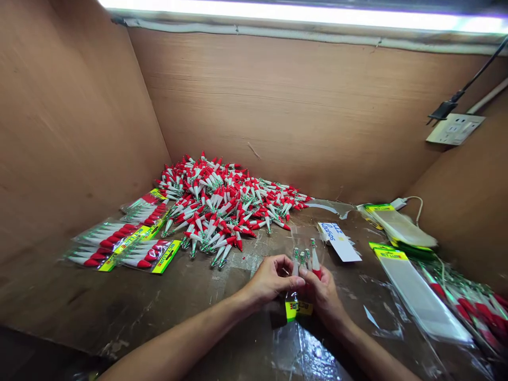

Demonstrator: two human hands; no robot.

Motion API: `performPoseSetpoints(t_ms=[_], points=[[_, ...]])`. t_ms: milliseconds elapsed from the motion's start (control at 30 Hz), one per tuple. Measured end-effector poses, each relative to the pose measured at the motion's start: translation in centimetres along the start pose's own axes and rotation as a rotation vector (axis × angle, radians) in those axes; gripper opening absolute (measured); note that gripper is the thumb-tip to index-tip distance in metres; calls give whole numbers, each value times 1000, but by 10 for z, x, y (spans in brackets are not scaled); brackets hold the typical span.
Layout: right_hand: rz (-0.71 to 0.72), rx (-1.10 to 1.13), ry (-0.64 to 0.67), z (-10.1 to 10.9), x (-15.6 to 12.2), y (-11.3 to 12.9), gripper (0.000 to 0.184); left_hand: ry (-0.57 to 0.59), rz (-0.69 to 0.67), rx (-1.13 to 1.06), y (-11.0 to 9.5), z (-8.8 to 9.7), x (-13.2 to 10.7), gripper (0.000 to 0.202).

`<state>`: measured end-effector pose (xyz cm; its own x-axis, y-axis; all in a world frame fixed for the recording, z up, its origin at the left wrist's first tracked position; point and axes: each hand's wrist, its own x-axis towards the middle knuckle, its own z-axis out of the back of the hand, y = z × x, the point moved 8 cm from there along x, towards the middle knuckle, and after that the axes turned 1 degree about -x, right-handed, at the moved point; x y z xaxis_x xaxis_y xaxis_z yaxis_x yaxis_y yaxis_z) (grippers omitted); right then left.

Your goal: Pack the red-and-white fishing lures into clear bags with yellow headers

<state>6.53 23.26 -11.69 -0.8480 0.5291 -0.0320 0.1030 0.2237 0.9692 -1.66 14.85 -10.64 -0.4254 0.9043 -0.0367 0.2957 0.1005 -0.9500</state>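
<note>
In front of me, both hands meet over a clear plastic bag with a yellow-green header card point(298, 309). My right hand point(326, 296) is closed on several red-and-white squid jigs point(316, 260), their hooked ends pointing away from me. My left hand point(269, 279) pinches at a jig point(296, 262) beside them, thumb and fingertips close to the right hand's. The fingers partly cover the jigs and the bag, so I cannot tell how far the jigs sit inside it. Beyond the hands lies a large heap of loose squid jigs point(222, 198).
Filled bags of jigs point(107, 246) lie at the left. To the right are a white card point(340, 243), flat bags with header cards point(424, 296), another bag stack point(400, 225) and more jigs point(472, 307). A plug point(442, 112) hangs near the socket panel point(455, 128).
</note>
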Motion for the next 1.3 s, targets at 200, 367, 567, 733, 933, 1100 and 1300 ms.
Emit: performPoseSetpoints(t_ms=[200,367,567,733,933,1100,1300], points=[[-40,-57,18,1,2,1,41,-85,-41,41,-2,10,4,42],[-58,-96,30,2,4,0,43,-89,-87,129,-11,11,4,41],[-22,-185,142,-1,8,11,42,-146,-98,179,-12,23,5,39],[73,-394,58,11,9,24,39,-75,32,-12,2,22,6,53],[-17,-191,34,15,9,20,45,-15,25,41,-2,15,4,49],[-20,-175,-34,29,14,25,33,14,26,121,-3,11,2,49],[-38,-710,188,43,18,29,32,22,142,411,6,35,6,64]])
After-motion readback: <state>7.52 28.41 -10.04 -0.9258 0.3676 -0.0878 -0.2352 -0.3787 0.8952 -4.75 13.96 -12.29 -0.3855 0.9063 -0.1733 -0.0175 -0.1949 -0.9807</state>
